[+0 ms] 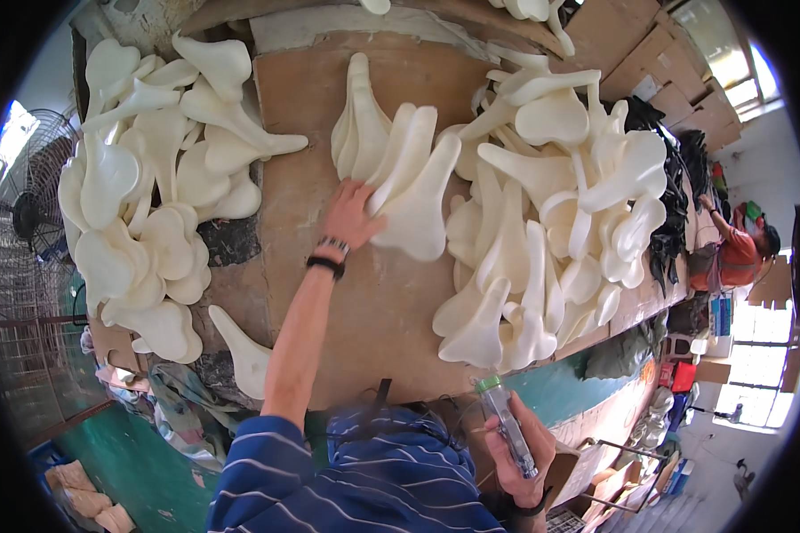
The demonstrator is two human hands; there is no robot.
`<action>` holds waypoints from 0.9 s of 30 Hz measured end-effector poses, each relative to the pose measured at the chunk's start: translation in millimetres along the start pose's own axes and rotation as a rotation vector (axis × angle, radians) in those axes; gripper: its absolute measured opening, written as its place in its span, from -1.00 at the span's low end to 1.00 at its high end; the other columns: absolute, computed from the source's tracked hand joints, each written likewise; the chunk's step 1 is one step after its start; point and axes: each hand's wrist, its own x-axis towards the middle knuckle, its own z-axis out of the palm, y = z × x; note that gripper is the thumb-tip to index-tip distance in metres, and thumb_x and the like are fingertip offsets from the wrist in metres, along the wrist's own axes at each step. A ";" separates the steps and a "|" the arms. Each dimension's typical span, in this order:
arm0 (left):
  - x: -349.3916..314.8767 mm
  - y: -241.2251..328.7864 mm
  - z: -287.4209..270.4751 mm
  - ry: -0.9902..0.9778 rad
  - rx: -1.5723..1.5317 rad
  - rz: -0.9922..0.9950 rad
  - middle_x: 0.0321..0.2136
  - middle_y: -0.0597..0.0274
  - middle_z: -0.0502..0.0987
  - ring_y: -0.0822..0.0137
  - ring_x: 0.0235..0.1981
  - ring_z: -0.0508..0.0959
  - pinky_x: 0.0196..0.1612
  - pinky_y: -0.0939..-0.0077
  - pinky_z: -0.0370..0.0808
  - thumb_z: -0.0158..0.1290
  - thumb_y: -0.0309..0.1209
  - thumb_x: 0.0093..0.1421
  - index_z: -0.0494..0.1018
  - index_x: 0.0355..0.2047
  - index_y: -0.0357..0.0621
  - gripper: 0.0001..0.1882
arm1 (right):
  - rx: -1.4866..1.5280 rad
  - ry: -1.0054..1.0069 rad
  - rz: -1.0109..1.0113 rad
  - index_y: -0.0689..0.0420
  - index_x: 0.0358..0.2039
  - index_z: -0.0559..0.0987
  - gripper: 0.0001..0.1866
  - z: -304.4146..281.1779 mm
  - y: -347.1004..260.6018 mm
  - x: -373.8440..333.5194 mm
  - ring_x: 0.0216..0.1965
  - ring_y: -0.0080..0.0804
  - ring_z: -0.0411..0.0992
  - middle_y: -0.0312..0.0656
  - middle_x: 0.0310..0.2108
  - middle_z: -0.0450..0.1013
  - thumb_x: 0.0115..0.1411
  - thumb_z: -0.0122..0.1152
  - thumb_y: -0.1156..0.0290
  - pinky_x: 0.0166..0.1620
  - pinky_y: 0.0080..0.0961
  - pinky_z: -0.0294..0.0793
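Note:
Cream foam bicycle saddle pads [413, 218] stand together at mid-table, narrow noses pointing away from me. My left hand [351, 218] has its fingers closed at the left edge of the front pads; part of the grip is hidden. The nearest pad's wide end looks slightly blurred. Just behind leans another small group of saddle pads [359, 129]. Low on the right, close to my body, my right hand [523, 453] is wrapped round a slim grey, partly see-through handheld tool with a green end [505, 422]. Its exact kind is unclear.
Loose saddle pads are heaped on the left [160, 178] and right [542, 195] of the brown tabletop [373, 320]. One single pad [243, 354] lies by my left forearm. A large fan [31, 209] stands far left. Another person [736, 253] is at the far right.

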 end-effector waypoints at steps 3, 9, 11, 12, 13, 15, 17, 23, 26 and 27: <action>42.8 -16.9 20.6 -0.112 -0.043 -0.179 0.04 0.00 0.46 -0.04 0.18 0.40 0.22 0.13 0.41 0.31 -0.14 -0.11 0.50 0.04 -0.17 -0.32 | -0.022 0.019 -0.003 0.39 0.19 0.49 -0.43 3.5 -0.8 -2.3 -0.36 -0.35 0.58 -0.12 -0.35 0.61 0.18 0.36 0.45 -0.21 -0.46 0.55; 1.9 13.9 -18.4 -0.098 -0.085 -0.102 -0.02 -0.04 0.51 -0.11 0.05 0.49 0.12 0.13 0.46 0.32 -0.15 -0.09 0.50 0.01 -0.26 -0.33 | -0.035 0.001 -0.018 0.39 0.19 0.49 -0.41 -0.6 8.7 -7.1 -0.33 -0.28 0.59 -0.05 -0.32 0.60 0.13 0.37 0.52 -0.18 -0.46 0.55; -47.7 9.2 -47.8 -0.088 -0.079 -0.176 -0.03 -0.08 0.52 -0.15 0.01 0.51 0.10 0.11 0.47 0.32 -0.16 -0.09 0.50 0.00 -0.30 -0.34 | -0.025 -0.053 -0.005 0.38 0.21 0.47 -0.33 -3.8 8.8 -1.6 -0.29 -0.16 0.61 0.07 -0.27 0.58 0.03 0.40 0.65 -0.15 -0.47 0.56; -71.0 4.7 -61.7 -0.106 -0.062 -0.232 -0.03 -0.10 0.52 -0.16 0.00 0.51 0.10 0.10 0.48 0.32 -0.18 -0.09 0.50 -0.01 -0.32 -0.34 | -0.026 -0.053 -0.018 0.38 0.21 0.47 -0.33 -2.6 10.2 -0.4 -0.29 -0.16 0.61 0.06 -0.28 0.58 0.03 0.40 0.65 -0.15 -0.47 0.56; -92.6 -3.0 -74.1 -0.143 -0.055 -0.312 -0.03 -0.12 0.52 -0.15 0.01 0.51 0.10 0.11 0.47 0.32 -0.19 -0.09 0.50 -0.01 -0.32 -0.35 | -0.027 -0.053 -0.034 0.37 0.21 0.47 -0.33 -1.3 11.8 1.3 -0.29 -0.16 0.61 0.05 -0.28 0.58 0.02 0.40 0.65 -0.15 -0.47 0.56; -136.2 -26.5 -91.7 -0.165 -0.064 -0.461 -0.03 -0.11 0.52 -0.14 0.02 0.51 0.11 0.12 0.47 0.33 -0.19 -0.09 0.51 -0.02 -0.33 -0.35 | -0.038 -0.041 -0.069 0.38 0.20 0.48 -0.34 -0.3 11.0 4.0 -0.29 -0.16 0.60 0.06 -0.28 0.58 0.02 0.41 0.65 -0.16 -0.46 0.56; -164.7 -39.9 -100.4 -0.141 -0.111 -0.569 -0.04 -0.09 0.51 -0.13 0.01 0.51 0.10 0.12 0.46 0.33 -0.19 -0.09 0.51 -0.03 -0.32 -0.36 | -0.062 -0.026 -0.092 0.39 0.18 0.49 -0.35 -0.5 6.3 6.6 -0.31 -0.15 0.60 0.07 -0.28 0.58 0.01 0.41 0.65 -0.17 -0.45 0.57; -178.9 -30.5 -104.2 -0.073 -0.022 -0.535 -0.10 -0.06 0.51 -0.10 -0.03 0.53 0.06 0.13 0.46 0.33 -0.23 -0.05 0.51 -0.09 -0.31 -0.44 | -0.114 0.159 -0.211 0.49 0.06 0.54 -0.46 -7.3 -9.2 6.2 -0.39 -0.19 0.60 0.12 -0.31 0.59 0.08 0.42 0.52 -0.25 -0.42 0.58; -182.8 -29.6 -103.2 -0.029 -0.079 -0.532 -0.12 -0.05 0.51 -0.09 -0.05 0.53 0.04 0.12 0.46 0.32 -0.25 -0.05 0.50 -0.10 -0.31 -0.46 | -0.132 0.178 -0.175 0.47 0.07 0.55 -0.47 -9.4 -9.4 -2.3 -0.36 -0.27 0.61 0.06 -0.32 0.60 0.14 0.41 0.43 -0.22 -0.43 0.58; -183.6 -30.1 -104.6 -0.023 -0.099 -0.549 -0.12 -0.05 0.51 -0.09 -0.05 0.53 0.04 0.12 0.46 0.32 -0.25 -0.05 0.50 -0.11 -0.31 -0.47 | -0.111 0.169 -0.166 0.48 0.07 0.55 -0.47 -10.5 -7.1 -4.4 -0.37 -0.23 0.61 0.10 -0.32 0.59 0.09 0.42 0.49 -0.24 -0.44 0.58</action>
